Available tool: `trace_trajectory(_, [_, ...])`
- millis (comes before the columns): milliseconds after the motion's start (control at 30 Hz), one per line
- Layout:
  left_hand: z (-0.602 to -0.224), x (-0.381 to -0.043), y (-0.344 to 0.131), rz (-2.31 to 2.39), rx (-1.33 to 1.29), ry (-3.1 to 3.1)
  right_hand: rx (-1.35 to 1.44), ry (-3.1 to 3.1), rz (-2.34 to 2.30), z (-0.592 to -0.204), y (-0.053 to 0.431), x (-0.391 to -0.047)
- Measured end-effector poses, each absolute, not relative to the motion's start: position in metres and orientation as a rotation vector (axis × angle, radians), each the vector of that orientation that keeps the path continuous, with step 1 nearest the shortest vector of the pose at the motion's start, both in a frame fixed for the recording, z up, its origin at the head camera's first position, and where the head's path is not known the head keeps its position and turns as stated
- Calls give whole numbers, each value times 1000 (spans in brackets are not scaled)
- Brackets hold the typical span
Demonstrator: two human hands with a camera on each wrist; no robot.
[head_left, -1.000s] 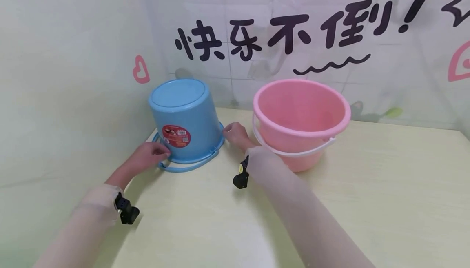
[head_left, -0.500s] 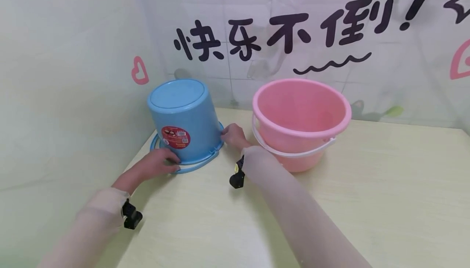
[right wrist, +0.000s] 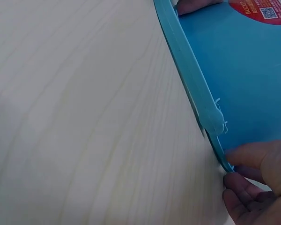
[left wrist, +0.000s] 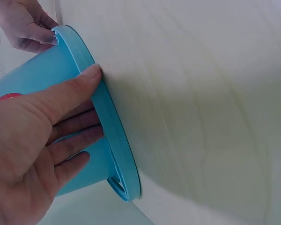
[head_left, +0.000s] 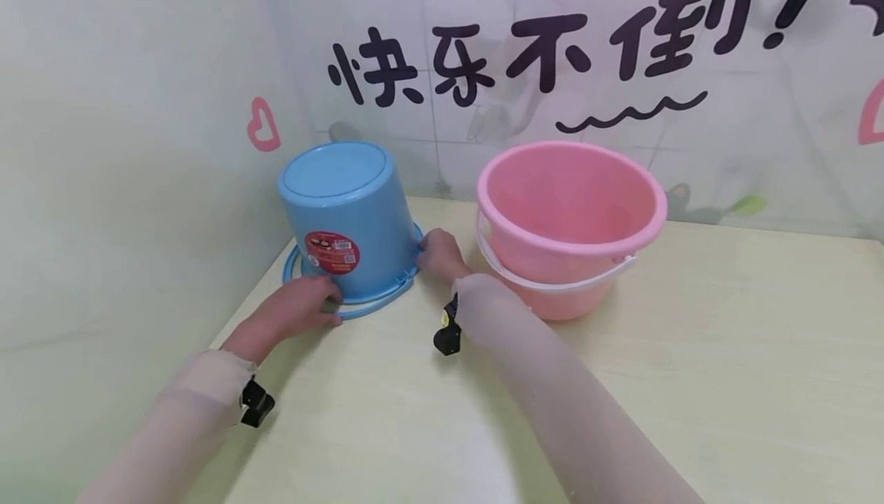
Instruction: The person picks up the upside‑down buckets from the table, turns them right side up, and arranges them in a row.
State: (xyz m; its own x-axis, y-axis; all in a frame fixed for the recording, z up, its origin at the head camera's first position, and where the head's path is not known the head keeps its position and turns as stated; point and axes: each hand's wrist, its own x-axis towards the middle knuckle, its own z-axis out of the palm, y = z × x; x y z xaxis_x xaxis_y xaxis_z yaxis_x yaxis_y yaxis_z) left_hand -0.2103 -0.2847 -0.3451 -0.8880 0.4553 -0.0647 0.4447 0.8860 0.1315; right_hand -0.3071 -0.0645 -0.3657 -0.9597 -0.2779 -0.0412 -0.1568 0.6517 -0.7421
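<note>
A blue bucket stands upside down on the table, a round red label on its side and its blue handle lying low around the rim. At the near left, my left hand pinches the rim and handle; in the left wrist view its thumb presses the blue band from outside, with the other fingers behind it. On the bucket's right side, my right hand pinches the rim between thumb and fingers, as the right wrist view shows, beside the handle's end.
A pink bucket with a white handle stands upright just right of my right hand. Walls rise close behind and to the left, the back one printed with black characters. Pale wood-grain tabletop stretches off to the right.
My left hand has slid right along the blue bucket's near edge and closed on its rim and handle. The right hand has stayed at the right side. The head view has tipped slightly down.
</note>
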Motion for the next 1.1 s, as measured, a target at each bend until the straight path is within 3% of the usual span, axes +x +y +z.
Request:
trace_trajectory(600, [-339,-201,-279,264,620,2999,-266,2793,-1133,-360,-68,-304])
trace_trajectory(1100, [-324,-202,-275,294,693,3013,-150,2758,-1302,-355,-66,-304])
